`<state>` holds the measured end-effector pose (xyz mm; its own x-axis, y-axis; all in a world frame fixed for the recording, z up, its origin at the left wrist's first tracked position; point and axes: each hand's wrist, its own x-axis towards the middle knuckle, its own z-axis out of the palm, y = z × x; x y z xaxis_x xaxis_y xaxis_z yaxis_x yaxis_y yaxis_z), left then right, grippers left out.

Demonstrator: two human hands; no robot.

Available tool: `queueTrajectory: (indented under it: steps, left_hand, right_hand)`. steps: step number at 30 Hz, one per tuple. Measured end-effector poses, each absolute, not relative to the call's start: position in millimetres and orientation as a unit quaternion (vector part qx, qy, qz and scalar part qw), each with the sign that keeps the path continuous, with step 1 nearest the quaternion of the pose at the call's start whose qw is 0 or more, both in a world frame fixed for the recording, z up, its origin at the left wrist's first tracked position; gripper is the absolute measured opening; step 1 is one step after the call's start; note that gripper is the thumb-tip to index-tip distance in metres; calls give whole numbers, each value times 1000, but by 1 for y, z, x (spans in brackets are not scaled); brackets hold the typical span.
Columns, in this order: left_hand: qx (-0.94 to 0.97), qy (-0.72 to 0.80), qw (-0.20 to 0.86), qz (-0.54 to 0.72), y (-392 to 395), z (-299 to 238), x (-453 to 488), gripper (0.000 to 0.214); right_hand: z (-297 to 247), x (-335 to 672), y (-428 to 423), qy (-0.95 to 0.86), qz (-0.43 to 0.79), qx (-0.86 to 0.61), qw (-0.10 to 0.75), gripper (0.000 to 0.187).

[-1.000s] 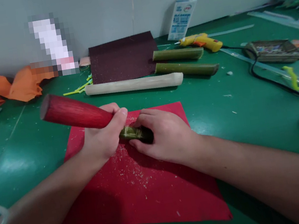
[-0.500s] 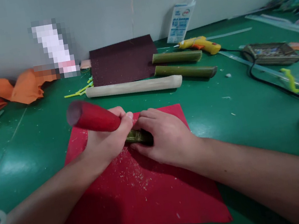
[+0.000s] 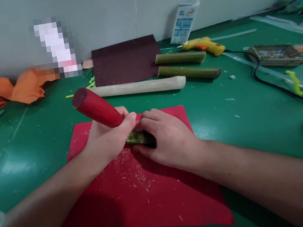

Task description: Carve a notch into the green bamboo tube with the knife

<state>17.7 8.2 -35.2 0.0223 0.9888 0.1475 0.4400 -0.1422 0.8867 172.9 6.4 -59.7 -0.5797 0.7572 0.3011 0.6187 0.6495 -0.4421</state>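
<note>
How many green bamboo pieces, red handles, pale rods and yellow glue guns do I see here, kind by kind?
Green bamboo pieces: 3, one under the right hand
Red handle: 1, in the left hand
Pale rod: 1
Yellow glue gun: 1
Total: 6

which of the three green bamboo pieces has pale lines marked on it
The bamboo piece gripped by the right hand over the red sheet. The far piece and middle piece, untouched near the glue gun, show no such lines.

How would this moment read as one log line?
left hand: grips red handle, tip hidden | right hand: holds green piece | beneath: red sheet, pale shavings | behind: pale stick
</note>
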Motion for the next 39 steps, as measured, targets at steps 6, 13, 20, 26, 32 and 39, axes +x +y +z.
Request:
queueTrajectory:
  steps: [6, 13, 20, 26, 32, 39]
  left_hand:
    - [673, 558, 323, 362, 8, -36, 14, 32]
    - [682, 523, 342, 380, 2, -39, 11, 33]
    - [655, 549, 310, 416, 6, -46, 13, 33]
    - [696, 526, 313, 375, 5, -40, 9, 32]
    - [665, 527, 341, 406, 2, -39, 11, 33]
    - [681, 537, 300, 397, 6, -46, 11, 32]
  right_hand:
    - [-59, 173, 6, -873, 169, -384, 249, 20]
    - [-58, 174, 8, -865, 215, -375, 255, 17]
    - [-59, 173, 7, -863, 187, -396, 252, 20]
    - [-58, 174, 8, -859, 221, -384, 257, 20]
    - [-59, 175, 10, -857, 232, -380, 259, 17]
    - [-59, 174, 9, -852, 230, -389, 264, 18]
